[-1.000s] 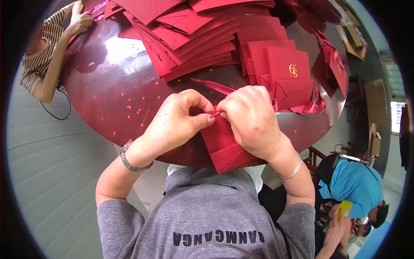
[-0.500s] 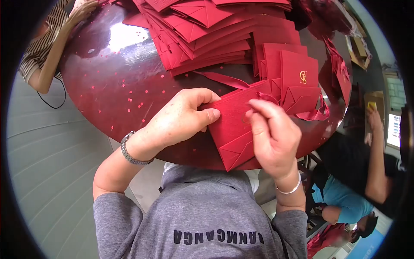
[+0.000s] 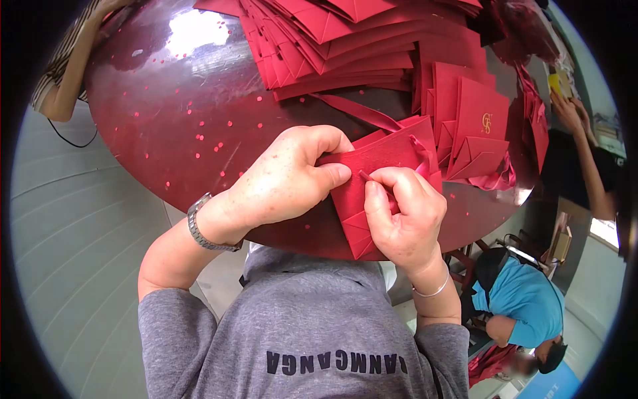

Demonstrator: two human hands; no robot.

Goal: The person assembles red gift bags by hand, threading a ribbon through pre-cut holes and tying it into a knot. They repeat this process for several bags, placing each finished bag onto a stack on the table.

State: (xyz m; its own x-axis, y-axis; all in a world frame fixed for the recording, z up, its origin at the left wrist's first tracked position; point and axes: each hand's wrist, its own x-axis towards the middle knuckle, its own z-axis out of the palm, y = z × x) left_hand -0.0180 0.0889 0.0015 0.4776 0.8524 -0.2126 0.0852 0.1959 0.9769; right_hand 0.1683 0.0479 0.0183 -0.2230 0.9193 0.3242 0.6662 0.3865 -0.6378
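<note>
My left hand (image 3: 286,173) grips a red paper gift bag (image 3: 385,151) by its edge, thumb on the front and fingers behind. The bag lies flat near the table's front edge, its folded bottom toward me. Against the bag's face, my right hand (image 3: 409,216) is closed in a pinch on a thin dark red ribbon end (image 3: 364,175). Where this end enters the bag is hard to make out. Another stretch of ribbon (image 3: 359,110) runs from beyond the bag across the table, and a loop (image 3: 420,149) lies at the bag's right side.
Large stacks of flat red bags (image 3: 345,60) fill the table's far side. Bags with a gold logo (image 3: 472,130) lie to the right. Small red dots scatter over the glossy table (image 3: 179,133). Another person's arm (image 3: 66,86) is at the left; people (image 3: 522,292) are at the right.
My right hand has moved left and down across the bag, and the ribbon end now shows between its fingertips. My left hand still holds the bag. The view has shifted slightly.
</note>
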